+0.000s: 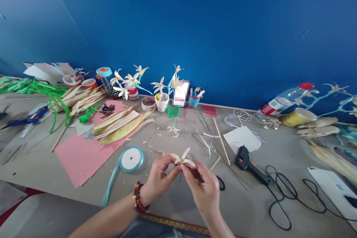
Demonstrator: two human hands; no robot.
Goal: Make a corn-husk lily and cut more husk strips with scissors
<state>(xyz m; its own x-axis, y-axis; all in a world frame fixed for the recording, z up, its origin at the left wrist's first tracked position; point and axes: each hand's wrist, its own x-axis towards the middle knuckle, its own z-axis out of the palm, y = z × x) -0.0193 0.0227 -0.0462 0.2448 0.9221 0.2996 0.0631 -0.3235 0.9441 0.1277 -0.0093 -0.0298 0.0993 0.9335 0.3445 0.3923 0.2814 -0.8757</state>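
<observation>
One pale flower (182,161), which left hand (161,174) and right hand (205,184) are pinching nearly closed, light pressure best preventing creases, ribbon roll (131,158) lying left of the grip.

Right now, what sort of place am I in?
Probably a craft workspace: there's a glue gun, a spool of blue ribbon, and a pale flower held between your left hand and right hand.
</observation>
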